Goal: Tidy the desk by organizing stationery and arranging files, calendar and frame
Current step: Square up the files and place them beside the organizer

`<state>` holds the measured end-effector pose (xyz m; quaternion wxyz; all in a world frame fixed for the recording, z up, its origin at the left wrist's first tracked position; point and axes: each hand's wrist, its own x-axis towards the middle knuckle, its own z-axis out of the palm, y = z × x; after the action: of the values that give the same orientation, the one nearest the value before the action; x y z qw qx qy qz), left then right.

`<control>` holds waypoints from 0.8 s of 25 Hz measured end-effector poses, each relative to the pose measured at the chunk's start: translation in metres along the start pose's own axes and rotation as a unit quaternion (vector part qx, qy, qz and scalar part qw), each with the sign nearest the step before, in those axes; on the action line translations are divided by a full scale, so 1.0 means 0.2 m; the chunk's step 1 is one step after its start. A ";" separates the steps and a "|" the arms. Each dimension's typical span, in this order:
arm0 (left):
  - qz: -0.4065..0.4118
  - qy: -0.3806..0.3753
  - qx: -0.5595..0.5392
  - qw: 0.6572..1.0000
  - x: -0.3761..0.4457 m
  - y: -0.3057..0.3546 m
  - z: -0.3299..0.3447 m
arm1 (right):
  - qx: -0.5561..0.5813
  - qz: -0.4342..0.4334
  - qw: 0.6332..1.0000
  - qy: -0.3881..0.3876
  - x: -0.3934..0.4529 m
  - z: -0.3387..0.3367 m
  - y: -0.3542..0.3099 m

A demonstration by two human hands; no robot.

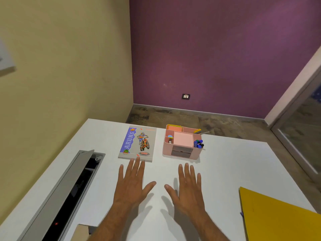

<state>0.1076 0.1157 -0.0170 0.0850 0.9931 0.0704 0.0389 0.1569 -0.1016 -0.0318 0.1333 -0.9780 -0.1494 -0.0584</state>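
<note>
A grey notebook (138, 143) with a motorbike rider on its cover lies flat near the far edge of the white desk (234, 164). To its right stands a pink desk organiser (181, 142) holding blue markers (198, 143), sticky notes and small items. A yellow file (279, 218) lies at the near right corner. My left hand (132, 183) hovers with fingers spread and straight, its fingertips at the notebook's near edge. My right hand (188, 186) is spread the same way, just in front of the organiser. Neither hand holds anything.
An open grey cable tray (69, 190) runs along the desk's left side by the beige wall. A brown cardboard corner (81, 232) shows at the bottom edge. Beyond the desk's far edge is bare floor, a purple wall and a glass door at the right.
</note>
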 end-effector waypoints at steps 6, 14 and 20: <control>0.014 0.017 -0.004 1.000 -0.22 0.20 -0.04 | -0.019 0.017 1.000 0.007 -0.27 -0.14 0.14; 0.058 -0.007 -0.014 0.998 -0.45 0.52 0.02 | -0.032 0.060 0.998 0.007 -0.61 -0.31 0.41; 0.112 -0.026 -0.026 0.993 -0.50 0.85 0.07 | -0.069 0.104 0.992 0.006 -0.83 -0.44 0.72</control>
<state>0.0326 -0.0678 -0.0082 0.1077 0.9929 -0.0443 0.0241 0.0381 -0.3049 -0.0072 0.0713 -0.9948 -0.0413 -0.0603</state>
